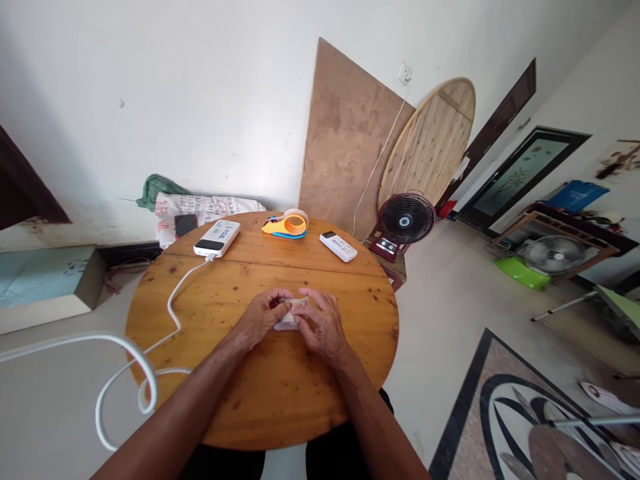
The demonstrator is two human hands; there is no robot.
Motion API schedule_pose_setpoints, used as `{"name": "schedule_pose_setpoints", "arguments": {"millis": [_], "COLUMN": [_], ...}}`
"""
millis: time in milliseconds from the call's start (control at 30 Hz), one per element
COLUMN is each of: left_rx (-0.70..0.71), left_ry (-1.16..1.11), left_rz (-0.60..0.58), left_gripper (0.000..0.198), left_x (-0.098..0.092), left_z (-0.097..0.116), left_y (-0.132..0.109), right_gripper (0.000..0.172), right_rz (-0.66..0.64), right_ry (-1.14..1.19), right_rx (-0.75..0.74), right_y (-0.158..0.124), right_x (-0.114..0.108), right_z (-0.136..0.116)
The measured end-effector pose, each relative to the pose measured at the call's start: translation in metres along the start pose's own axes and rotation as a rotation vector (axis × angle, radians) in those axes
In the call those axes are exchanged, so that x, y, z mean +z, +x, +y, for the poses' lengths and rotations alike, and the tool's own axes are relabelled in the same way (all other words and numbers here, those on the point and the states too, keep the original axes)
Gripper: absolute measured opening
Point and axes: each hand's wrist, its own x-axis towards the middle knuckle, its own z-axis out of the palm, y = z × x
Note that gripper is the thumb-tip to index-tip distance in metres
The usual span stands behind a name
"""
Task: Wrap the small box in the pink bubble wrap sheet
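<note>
The left hand (261, 319) and right hand (323, 328) meet in the middle of the round counter (250, 400). Their fingers are bent close and pinch a small pale packet (289, 323). It rests on the wood. A tape roll (289, 224), remote (339, 246) and power bank (217, 238) sit far back.

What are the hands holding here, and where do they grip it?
The left hand and right hand both pinch a small pale piece at its top edge.
</note>
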Motion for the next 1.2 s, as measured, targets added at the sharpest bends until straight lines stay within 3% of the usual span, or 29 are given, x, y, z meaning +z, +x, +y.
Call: {"name": "schedule_pose_setpoints", "arguments": {"millis": [300, 567, 867, 1200], "left_rx": [-0.020, -0.012, 0.054, 0.074], "left_ry": [-0.014, 0.002, 0.048, 0.005], "left_rz": [0.003, -0.011, 0.011, 0.041], "left_gripper": [0.035, 0.033, 0.041, 0.040], "left_x": [0.002, 0.002, 0.002, 0.004], "left_z": [0.005, 0.005, -0.001, -0.002], "left_y": [-0.002, -0.002, 0.000, 0.002], "right_gripper": [0.025, 0.044, 0.012, 0.019], "right_rz": [0.055, 0.159, 0.156, 0.051], "right_ry": [0.129, 0.259, 0.291, 0.157], "right_rx": [0.124, 0.270, 0.244, 0.192], "right_y": [-0.001, -0.002, 0.014, 0.012], "right_x": [-0.005, 0.008, 0.006, 0.004], "right_z": [-0.002, 0.010, 0.008, 0.000]}}
